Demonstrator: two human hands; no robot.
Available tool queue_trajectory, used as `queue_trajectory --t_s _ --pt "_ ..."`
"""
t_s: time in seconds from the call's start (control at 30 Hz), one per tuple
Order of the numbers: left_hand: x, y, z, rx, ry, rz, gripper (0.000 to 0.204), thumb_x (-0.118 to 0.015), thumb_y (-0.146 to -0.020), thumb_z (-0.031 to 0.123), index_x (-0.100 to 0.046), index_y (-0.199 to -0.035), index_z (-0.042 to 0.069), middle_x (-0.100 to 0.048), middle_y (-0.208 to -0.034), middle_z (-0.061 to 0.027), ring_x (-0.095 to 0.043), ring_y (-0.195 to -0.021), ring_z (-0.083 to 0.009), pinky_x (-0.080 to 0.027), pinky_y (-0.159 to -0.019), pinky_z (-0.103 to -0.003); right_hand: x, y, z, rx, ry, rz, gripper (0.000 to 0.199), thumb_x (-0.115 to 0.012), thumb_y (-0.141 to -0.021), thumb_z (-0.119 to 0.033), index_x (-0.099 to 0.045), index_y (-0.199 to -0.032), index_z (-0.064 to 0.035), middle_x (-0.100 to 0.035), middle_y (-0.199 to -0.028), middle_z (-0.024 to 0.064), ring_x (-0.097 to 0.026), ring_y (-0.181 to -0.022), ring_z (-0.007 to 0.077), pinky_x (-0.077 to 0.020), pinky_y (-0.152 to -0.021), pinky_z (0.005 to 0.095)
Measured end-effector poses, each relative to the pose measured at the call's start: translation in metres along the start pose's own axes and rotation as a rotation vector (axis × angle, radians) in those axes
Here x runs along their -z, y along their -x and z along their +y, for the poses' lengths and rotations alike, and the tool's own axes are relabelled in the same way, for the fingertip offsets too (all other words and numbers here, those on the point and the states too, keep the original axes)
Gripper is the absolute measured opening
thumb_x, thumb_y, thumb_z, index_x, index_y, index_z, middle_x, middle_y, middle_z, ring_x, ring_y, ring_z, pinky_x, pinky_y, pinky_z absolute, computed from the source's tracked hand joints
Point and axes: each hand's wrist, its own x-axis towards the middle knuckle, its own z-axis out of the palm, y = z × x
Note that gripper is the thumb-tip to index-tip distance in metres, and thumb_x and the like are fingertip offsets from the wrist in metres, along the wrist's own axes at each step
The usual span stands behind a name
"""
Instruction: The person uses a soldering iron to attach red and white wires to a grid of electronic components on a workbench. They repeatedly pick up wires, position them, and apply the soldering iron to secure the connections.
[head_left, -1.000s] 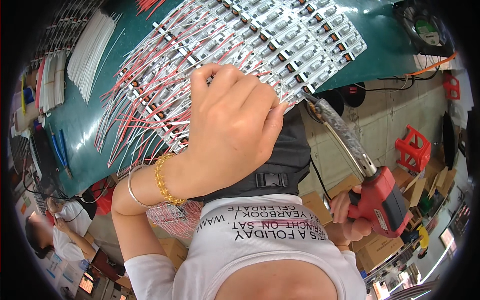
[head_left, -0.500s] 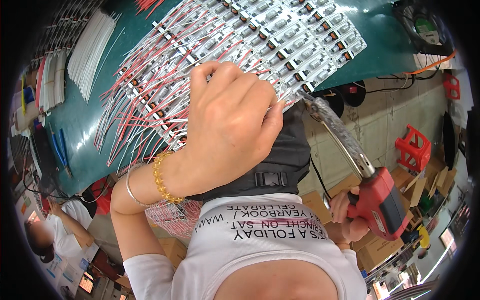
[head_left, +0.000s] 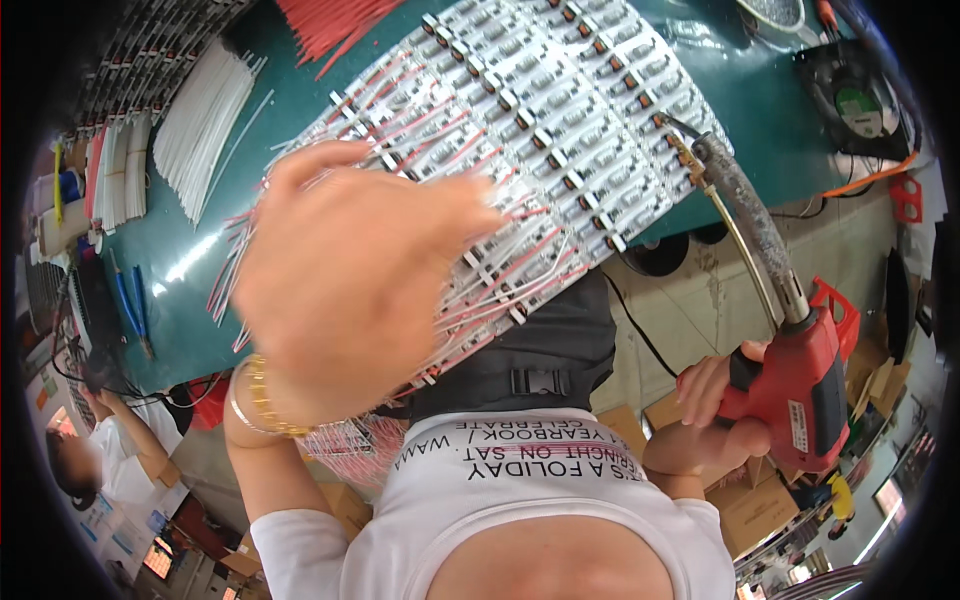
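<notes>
Head view: a person stands at a dark green work surface (head_left: 760,120), looking down over their own chest
Panel: a large white sheet of small circuit strips (head_left: 540,130) lies across the near edge of the surface, its near end overhanging toward the body
Wires: thin red and white leads (head_left: 500,280) already stand out of the strips along the panel's near and left parts; the rows toward the far right edge look bare, so by my reading much of the joining is done and some rows remain
Left hand (head_left: 350,290): blurred, fingers spread and loosely open, lying over the wired part of the panel; whether it pinches a lead cannot be told
Right hand (head_left: 715,415): closed round the grip of a red pistol-shaped soldering gun (head_left: 800,380)
Tip: the gun's long grey barrel reaches up to the panel's right edge
Spare stock: a bundle of white wires (head_left: 200,125) near the surface's far left corner
</notes>
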Motion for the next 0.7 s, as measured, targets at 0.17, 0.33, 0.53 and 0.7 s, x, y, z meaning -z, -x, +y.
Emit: queue_trajectory --t_s 0.17,0.33,0.53,0.7 --pt "0.021 -0.045 -0.039 0.48 0.24 -0.06 0.005 -0.066 -0.078 0.004 -0.066 -0.079 -0.001 -0.062 -0.065 -0.0036 -0.057 -0.063 -0.0077 -0.045 -0.062 -0.023 -0.019 -0.041 -0.002 0.069 0.009 0.048 0.091 -0.058 -0.074 -0.068 -0.038 -0.122 0.007 -0.043 -0.047 -0.0016 -0.041 -0.037 0.0109 -0.0343 -0.041 0.0242" --pt "-0.01 -0.079 -0.08 0.504 0.328 -0.096 0.013 -0.066 -0.08 0.01 -0.065 -0.079 -0.002 -0.063 -0.066 -0.0047 -0.056 -0.062 -0.0078 -0.043 -0.059 -0.023 -0.048 -0.083 -0.01 0.033 0.192 0.077 0.089 -0.055 -0.079 -0.064 -0.036 -0.122 0.0113 -0.041 -0.048 -0.0011 -0.04 -0.038 0.0099 -0.0345 -0.041 0.0221" --pt "-0.049 -0.087 -0.094 0.457 0.269 -0.099 0.017 -0.064 -0.081 0.013 -0.063 -0.077 -0.004 -0.064 -0.067 -0.0103 -0.059 -0.061 -0.0143 -0.046 -0.061 -0.028 -0.073 -0.118 -0.007 -0.044 0.241 0.052 0.085 -0.051 -0.085 -0.059 -0.035 -0.121 0.0161 -0.04 -0.048 -0.0006 -0.039 -0.038 0.0084 -0.0355 -0.039 0.022" --pt "-0.052 -0.087 -0.098 0.452 0.256 -0.113 0.018 -0.064 -0.08 0.014 -0.063 -0.076 -0.003 -0.064 -0.068 -0.011 -0.062 -0.063 -0.0188 -0.047 -0.065 -0.03 -0.076 -0.124 -0.003 -0.058 0.216 0.021 0.081 -0.05 -0.086 -0.058 -0.036 -0.117 0.0159 -0.04 -0.047 0.0 -0.039 -0.036 0.0085 -0.035 -0.037 0.0217"
